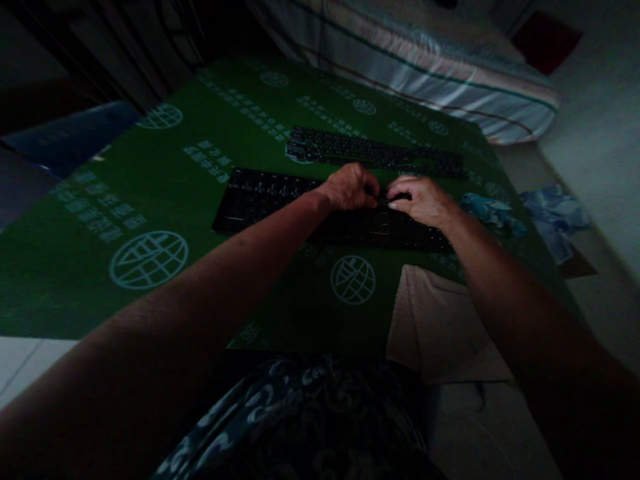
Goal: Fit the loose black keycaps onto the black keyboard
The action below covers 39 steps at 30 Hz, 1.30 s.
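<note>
A black keyboard [260,197] lies across the green table [280,287] in front of me. Over its middle, right of centre, both hands are close together with curled fingers. My left hand [351,187] is closed, its thumb and fingertips bent down at the keys. My right hand [423,200] is also closed in a pinch, just to the right of the left one. Something small and dark seems to be at their fingertips, but it is too dim to name. Behind the keyboard lies a long band of black keycaps [345,143].
A folded pinkish cloth [440,327] hangs over the table's near right edge. Crumpled blue material [493,210] lies at the right side of the table. Beyond the far edge is a bed with a striped cover [400,60]. The light is very low.
</note>
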Available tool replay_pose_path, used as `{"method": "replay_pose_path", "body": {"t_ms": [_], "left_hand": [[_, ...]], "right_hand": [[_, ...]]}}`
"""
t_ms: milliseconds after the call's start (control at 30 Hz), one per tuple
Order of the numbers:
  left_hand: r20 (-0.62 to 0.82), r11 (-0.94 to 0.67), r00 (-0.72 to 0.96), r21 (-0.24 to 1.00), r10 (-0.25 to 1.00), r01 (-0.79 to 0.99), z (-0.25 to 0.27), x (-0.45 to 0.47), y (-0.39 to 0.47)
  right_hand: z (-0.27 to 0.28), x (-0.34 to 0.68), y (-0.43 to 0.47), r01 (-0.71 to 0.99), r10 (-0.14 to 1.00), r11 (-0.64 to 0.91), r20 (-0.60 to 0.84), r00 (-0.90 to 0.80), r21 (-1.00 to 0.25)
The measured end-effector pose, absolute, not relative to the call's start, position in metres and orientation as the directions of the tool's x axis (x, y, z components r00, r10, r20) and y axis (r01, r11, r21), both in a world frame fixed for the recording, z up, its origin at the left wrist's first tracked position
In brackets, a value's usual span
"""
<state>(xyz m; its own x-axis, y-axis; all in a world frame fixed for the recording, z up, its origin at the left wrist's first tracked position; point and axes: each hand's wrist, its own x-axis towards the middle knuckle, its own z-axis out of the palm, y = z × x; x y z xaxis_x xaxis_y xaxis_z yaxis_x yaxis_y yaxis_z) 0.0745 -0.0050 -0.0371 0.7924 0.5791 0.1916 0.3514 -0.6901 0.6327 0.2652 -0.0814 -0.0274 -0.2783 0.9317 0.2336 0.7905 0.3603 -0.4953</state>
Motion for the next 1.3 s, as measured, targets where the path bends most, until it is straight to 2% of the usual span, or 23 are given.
{"method": "replay_pose_path", "body": {"t_ms": [200, 867, 1300], "left_hand": [[0.236, -0.693, 0.785, 0.65, 0.573, 0.311, -0.0394, 0.0744, -0.0038], [0.166, -0.642, 0.774, 0.675, 0.611, 0.362, -0.033, 0.0743, -0.0065], [0.185, -0.674, 0.789, 0.653, 0.586, 0.347, -0.0336, 0.0748, -0.006]], "right_hand": [[-0.0291, 0.2655, -0.082, 0.79, 0.922, 0.382, 0.263, -0.285, -0.481], [-0.0281, 0.2652, -0.0826, 0.789, 0.924, 0.377, 0.259, -0.283, -0.485], [-0.028, 0.2659, -0.0812, 0.781, 0.923, 0.382, 0.245, -0.296, -0.495]]}}
